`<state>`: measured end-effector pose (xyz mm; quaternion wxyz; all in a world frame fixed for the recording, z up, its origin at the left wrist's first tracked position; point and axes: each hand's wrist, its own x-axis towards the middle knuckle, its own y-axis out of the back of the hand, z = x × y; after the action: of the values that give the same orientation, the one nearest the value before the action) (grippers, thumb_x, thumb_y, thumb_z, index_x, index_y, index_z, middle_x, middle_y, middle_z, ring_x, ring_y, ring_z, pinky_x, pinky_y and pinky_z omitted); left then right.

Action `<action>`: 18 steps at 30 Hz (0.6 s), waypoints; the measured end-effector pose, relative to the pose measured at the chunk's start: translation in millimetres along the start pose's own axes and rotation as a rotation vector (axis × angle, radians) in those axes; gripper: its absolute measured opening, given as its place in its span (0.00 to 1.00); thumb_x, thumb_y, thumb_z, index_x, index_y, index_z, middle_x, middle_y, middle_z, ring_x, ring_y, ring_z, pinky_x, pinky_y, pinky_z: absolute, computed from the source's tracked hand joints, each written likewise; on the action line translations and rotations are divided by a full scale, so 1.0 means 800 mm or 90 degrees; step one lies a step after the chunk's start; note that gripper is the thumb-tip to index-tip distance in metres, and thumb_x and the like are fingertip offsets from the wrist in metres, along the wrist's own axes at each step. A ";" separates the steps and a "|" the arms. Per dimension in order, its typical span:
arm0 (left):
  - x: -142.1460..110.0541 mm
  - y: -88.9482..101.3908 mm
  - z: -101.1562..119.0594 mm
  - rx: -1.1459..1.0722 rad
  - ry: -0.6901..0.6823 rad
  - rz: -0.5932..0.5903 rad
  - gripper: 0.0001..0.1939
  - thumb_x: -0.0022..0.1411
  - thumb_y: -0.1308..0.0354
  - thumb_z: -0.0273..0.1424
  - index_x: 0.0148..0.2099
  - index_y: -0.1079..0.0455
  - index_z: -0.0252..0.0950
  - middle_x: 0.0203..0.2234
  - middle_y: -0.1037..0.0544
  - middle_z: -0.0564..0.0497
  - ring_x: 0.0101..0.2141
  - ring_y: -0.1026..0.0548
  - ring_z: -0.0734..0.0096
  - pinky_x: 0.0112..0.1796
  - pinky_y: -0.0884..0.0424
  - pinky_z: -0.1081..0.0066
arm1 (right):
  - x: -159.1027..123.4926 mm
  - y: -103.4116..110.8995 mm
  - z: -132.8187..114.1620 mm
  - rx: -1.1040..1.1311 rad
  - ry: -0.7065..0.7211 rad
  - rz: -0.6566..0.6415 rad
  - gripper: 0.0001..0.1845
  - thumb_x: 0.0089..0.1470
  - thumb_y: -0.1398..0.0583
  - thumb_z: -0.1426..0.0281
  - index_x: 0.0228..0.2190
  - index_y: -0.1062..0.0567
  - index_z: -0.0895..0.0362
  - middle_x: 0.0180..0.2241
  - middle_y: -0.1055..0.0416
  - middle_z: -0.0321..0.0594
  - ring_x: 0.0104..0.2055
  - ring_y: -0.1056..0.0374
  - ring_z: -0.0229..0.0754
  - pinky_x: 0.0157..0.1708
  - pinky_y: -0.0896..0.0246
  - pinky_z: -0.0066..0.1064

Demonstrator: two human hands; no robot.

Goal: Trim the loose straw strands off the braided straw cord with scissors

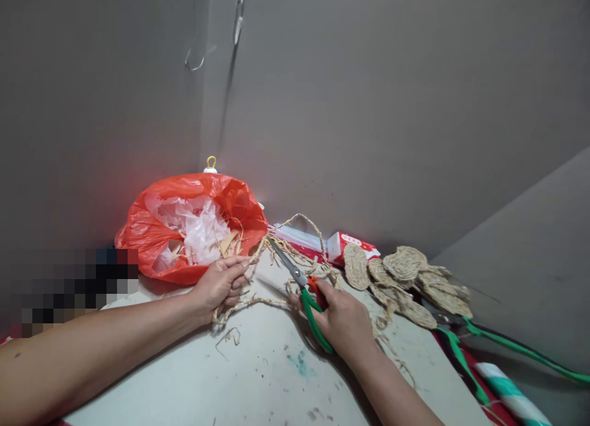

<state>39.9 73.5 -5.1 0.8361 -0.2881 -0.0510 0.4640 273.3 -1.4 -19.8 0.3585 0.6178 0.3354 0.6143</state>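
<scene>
My left hand [224, 286] is closed around a braided straw cord [260, 301], beside an orange-red plastic bag. Part of the cord loops up and away from my fingers toward the wall, and another length trails across the white tabletop. My right hand [343, 318] grips scissors [295, 272] with green and orange handles. Their blades are spread, one of them blurred, and point up and left at the cord just past my left fingers. Whether a blade touches the cord I cannot tell.
The orange-red bag [154, 229] holds white plastic and straw scraps. At the right lie several coiled straw pads [405, 264], a red tissue pack [353, 246] and green-handled shears [468, 352]. A white and green roll [509, 392] rests at the white table's [230, 383] right edge. Grey walls stand behind.
</scene>
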 end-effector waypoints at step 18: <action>-0.002 -0.002 0.000 0.019 0.013 -0.043 0.13 0.57 0.41 0.39 0.38 0.35 0.35 0.14 0.52 0.64 0.14 0.58 0.87 0.15 0.64 0.81 | 0.001 -0.001 -0.001 0.038 0.062 0.048 0.16 0.51 0.44 0.56 0.29 0.27 0.55 0.16 0.34 0.34 0.19 0.37 0.40 0.24 0.51 0.29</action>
<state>39.9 71.3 -4.2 0.8559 -0.2782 -0.0450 0.4336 272.6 -0.5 -20.0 0.2997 0.6097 0.3470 0.6465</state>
